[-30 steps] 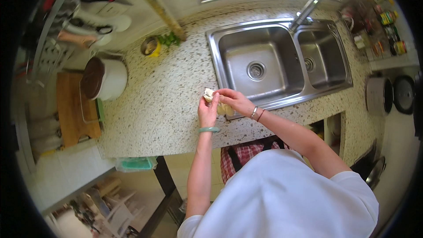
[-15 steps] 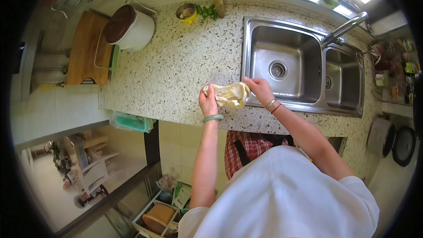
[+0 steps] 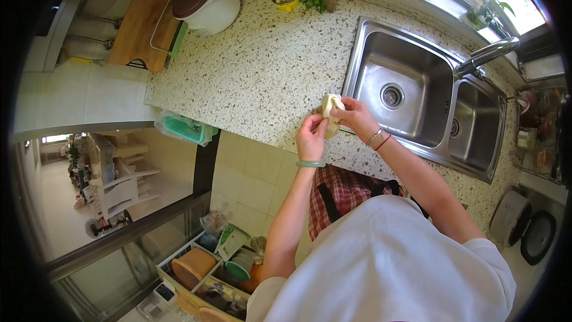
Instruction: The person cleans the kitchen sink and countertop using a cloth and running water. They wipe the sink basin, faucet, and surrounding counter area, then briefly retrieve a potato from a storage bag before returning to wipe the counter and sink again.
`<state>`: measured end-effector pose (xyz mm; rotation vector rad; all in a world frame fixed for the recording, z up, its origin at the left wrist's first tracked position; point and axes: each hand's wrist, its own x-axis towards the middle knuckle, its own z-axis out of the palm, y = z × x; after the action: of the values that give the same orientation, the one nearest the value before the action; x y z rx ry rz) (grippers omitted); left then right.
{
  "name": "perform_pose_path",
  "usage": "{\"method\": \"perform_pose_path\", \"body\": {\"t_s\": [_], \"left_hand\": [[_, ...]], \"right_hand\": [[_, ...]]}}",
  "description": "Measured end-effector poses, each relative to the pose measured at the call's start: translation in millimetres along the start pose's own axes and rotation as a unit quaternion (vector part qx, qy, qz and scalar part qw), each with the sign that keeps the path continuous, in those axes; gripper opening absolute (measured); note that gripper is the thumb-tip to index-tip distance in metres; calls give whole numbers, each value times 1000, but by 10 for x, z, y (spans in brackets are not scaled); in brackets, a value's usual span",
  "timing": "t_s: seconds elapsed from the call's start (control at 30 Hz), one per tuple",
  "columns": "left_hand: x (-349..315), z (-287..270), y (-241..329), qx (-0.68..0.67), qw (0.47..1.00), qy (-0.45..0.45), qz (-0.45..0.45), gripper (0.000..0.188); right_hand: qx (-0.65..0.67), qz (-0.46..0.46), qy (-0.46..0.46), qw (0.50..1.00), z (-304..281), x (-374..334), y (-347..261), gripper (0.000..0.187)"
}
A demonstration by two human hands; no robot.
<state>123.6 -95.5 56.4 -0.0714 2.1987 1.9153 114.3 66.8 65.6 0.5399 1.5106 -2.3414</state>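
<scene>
A limp, folded cream-and-white cloth-like piece hangs between my hands above the counter's front edge, just left of the steel sink. My left hand, with a green bangle at the wrist, pinches its lower left side. From the right, my right hand closes on it with thumb and fingers, so the two hands are almost touching. Its lower end is partly hidden behind the fingers, and its exact kind does not show.
A speckled counter runs left from the sink. On it stand a white bucket with a brown lid, a wooden board, and a small yellow bowl beside green leaves. A curved faucet rises behind the sink.
My hands have come closer together, and the cloth-like piece has gone from stretched sideways to folded and upright. The view has shifted, moving the surroundings within the picture.
</scene>
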Motion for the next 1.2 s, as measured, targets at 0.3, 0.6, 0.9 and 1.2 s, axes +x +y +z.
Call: {"method": "perform_pose_path", "body": {"t_s": [0.3, 0.6, 0.9, 1.2], "left_hand": [[282, -840, 637, 228, 969, 43, 89, 11], [165, -1171, 254, 563, 780, -169, 215, 41], [803, -983, -460, 543, 731, -302, 281, 69], [2006, -277, -279, 547, 740, -256, 296, 78]], "right_hand": [[-405, -199, 67, 890, 205, -97, -523, 14], [-632, -270, -12, 726, 448, -225, -21, 47], [-725, -153, 5, 671, 642, 303, 520, 60], [-713, -156, 115, 674, 268, 1353, -4, 61]]}}
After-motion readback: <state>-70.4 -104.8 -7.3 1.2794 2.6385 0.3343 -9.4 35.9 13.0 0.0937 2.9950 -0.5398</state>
